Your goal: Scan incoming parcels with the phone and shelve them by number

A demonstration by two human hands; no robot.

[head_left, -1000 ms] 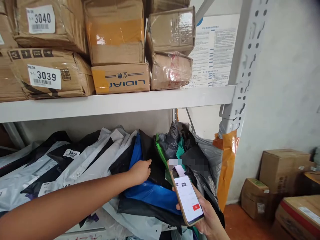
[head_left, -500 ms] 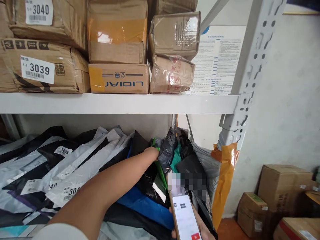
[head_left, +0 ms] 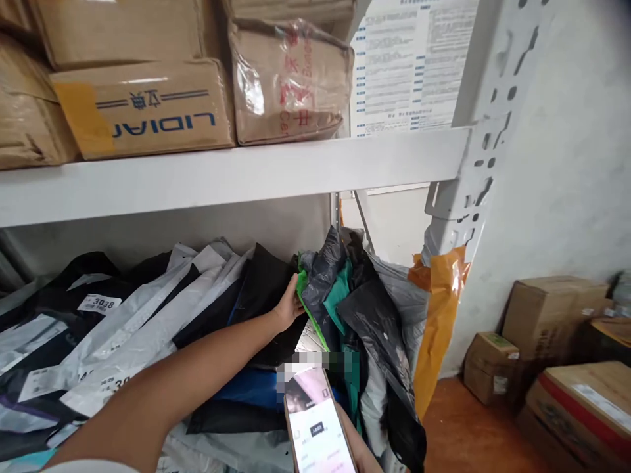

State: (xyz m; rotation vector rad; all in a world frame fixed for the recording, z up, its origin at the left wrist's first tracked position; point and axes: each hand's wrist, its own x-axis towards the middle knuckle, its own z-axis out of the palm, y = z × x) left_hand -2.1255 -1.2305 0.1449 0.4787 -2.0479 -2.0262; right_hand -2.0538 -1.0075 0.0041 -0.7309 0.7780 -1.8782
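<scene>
Since half a second ago your view has swung left and closer, and your left hand (head_left: 287,305) has stayed deep among the standing mailers, now pressed against a black poly mailer (head_left: 263,289) with the fingertips at the edge of a green poly bag (head_left: 302,289) just beside it. Your fingers lie together and reach in behind the green edge; whether they actually pinch it cannot be told, since the bags hide the tips.

That green bag stands on the lower shelf, wedged between the black mailer and a crumpled dark grey bag (head_left: 320,276), with a teal bag (head_left: 342,295) touching on the far side. It looks thin, soft and slick, likely light, so it will sag and slide rather than hold its shape. You would do best to grip its upper edge, where the film folds, and not the smooth flat face.

Your right hand (head_left: 357,450) is wrapped around a phone (head_left: 318,427) at the bottom of the view, screen lit. Further out, white and black mailers (head_left: 148,328) lean in a row, one labelled 3038 (head_left: 98,303). Cardboard boxes (head_left: 142,108) sit on the white shelf (head_left: 236,174) above.
</scene>
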